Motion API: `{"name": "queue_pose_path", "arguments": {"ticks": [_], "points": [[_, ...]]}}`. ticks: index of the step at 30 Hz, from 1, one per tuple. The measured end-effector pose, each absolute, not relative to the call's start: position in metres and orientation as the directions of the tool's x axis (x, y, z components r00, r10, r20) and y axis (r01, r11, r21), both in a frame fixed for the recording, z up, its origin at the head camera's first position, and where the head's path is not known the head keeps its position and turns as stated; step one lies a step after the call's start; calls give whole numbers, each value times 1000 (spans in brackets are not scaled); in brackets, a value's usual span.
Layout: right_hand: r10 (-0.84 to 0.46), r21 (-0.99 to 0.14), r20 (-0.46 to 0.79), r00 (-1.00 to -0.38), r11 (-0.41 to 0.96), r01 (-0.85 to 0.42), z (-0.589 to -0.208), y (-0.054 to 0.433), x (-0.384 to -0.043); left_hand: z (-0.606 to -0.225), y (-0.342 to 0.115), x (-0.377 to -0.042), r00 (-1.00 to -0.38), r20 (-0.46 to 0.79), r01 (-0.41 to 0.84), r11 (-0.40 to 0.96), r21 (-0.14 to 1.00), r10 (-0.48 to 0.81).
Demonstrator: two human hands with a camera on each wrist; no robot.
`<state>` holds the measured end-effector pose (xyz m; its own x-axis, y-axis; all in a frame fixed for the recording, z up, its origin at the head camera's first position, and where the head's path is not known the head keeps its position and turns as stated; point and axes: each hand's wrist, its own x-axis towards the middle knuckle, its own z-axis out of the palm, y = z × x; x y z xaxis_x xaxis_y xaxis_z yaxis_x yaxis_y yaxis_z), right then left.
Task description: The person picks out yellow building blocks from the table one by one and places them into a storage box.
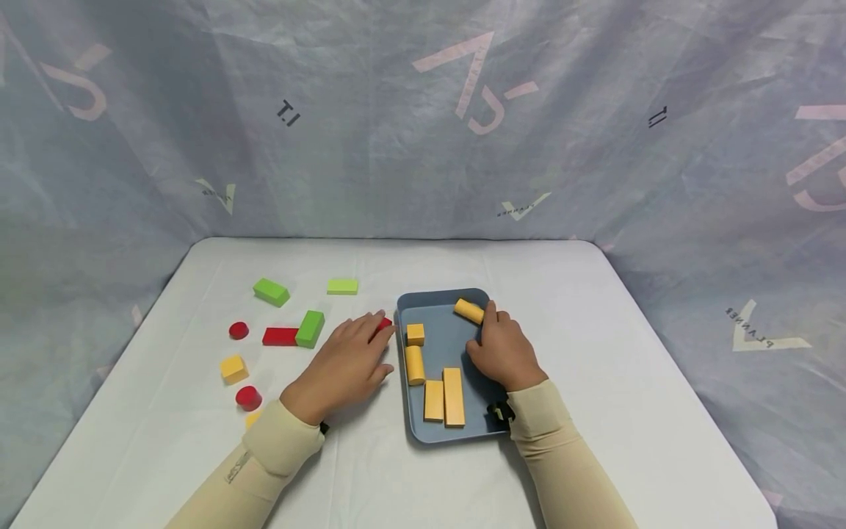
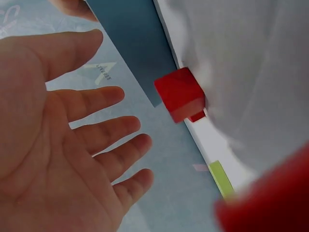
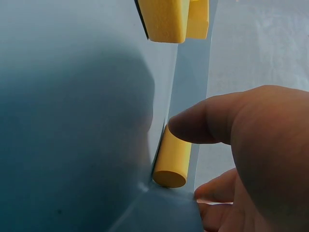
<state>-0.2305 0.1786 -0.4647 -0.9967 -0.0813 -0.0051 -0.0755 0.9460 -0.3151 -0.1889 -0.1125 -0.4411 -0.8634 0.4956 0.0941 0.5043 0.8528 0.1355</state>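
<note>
My left hand [image 1: 348, 364] hovers palm down left of the blue-grey tray [image 1: 456, 436], fingers spread. Beyond its fingertips a red block [image 2: 179, 93] stands beside the tray wall, partly hidden by the fingers in the head view. Astride the tray's right rim is my right hand [image 1: 505, 353]: the thumb points inward, and the other fingers lie along the outer side near the far corner. Close to that thumb a yellow cylinder [image 3: 171, 162] lies inside the tray; a gap shows between thumb and fingers.
Inside the tray are a yellow cube [image 1: 415, 334], another cylinder [image 1: 414, 365] and two long yellow blocks [image 1: 453, 397]. On the table's left lie green blocks [image 1: 271, 292], a red bar [image 1: 280, 336], red round pieces [image 1: 248, 398] and a yellow cube [image 1: 233, 369]. A grey curtain surrounds the table.
</note>
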Motion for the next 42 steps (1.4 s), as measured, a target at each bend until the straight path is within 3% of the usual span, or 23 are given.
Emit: {"name": "queue_pose_path", "arguments": {"ticks": [18,36,42], "points": [[-76,-319,-15,-997,945,-68,-465,179,-231,-442,-142,-172,-926,47,377,912,163,374],[-87,-317,-17,-996,945,-77,-462,177,-229,-437,-179,-160,-929,150,363,909,205,337],[-92,-312,-17,-996,946,-82,-461,177,-229,-436,-190,-153,-945,119,326,917,230,305]]}}
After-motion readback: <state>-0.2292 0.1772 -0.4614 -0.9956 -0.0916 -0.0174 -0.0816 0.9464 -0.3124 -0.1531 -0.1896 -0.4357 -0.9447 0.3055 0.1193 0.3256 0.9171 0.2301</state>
